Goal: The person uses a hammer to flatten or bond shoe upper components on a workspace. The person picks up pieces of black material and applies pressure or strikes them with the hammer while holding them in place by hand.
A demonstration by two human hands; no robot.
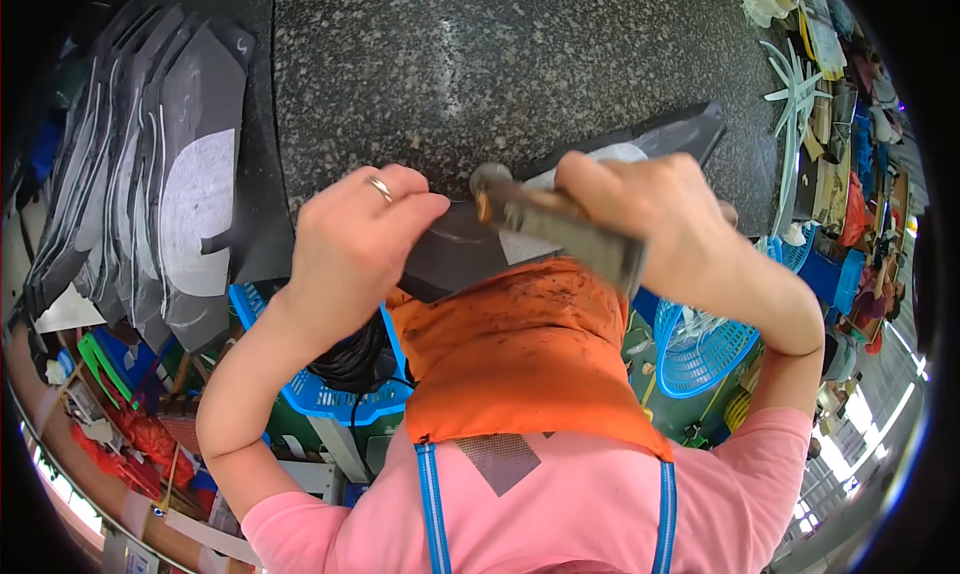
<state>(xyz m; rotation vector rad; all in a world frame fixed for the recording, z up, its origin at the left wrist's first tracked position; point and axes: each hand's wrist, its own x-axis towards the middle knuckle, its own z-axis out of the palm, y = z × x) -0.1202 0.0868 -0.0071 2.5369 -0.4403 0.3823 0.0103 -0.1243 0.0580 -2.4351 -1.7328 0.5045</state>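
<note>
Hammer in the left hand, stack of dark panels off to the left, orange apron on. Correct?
One slip: the head view shows the hammer in the right hand, not the left hand. The stack of dark panels off to the left and the orange apron are as you said.

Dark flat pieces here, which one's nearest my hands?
The single piece beside the orange apron, partly hidden by your right hand and its blurred hammer-like tool; the other pieces overlap in a row at left.
</note>
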